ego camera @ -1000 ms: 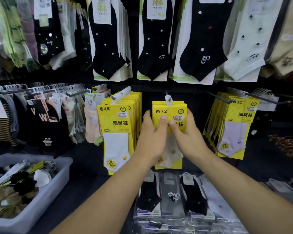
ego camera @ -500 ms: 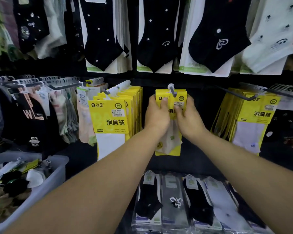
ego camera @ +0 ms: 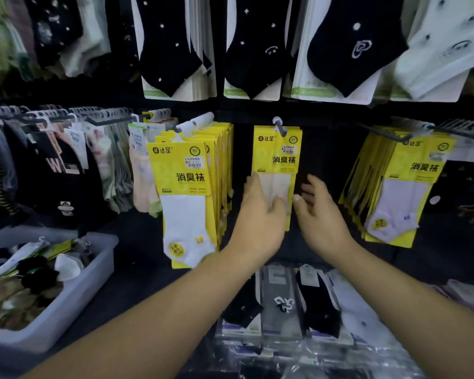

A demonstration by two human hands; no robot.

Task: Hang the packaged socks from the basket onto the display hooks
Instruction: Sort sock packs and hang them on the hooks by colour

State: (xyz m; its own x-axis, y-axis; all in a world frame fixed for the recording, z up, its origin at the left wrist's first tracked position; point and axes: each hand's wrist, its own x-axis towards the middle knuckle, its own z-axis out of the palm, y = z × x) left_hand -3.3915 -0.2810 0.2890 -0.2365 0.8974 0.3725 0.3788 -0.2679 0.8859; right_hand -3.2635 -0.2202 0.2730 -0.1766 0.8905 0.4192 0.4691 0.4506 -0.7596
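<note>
I see the sock pack (ego camera: pixel 277 157) hanging on the display hook (ego camera: pixel 279 129). It is a yellow card with black characters and a pale sock below (blurred lower down). My left grip (ego camera: pixel 257 214) overlaps the pack's lower half, fingers loose and holding nothing. My right grip (ego camera: pixel 322 214) is spread wide just beside the pack's right edge. The basket (ego camera: pixel 80 296) sits low on the left.

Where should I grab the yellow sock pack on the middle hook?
Pinch the yellow sock pack by its card top, just below the hook, from the front. It hangs flat facing you and the hook points forward, so it should slide off toward you.
</note>
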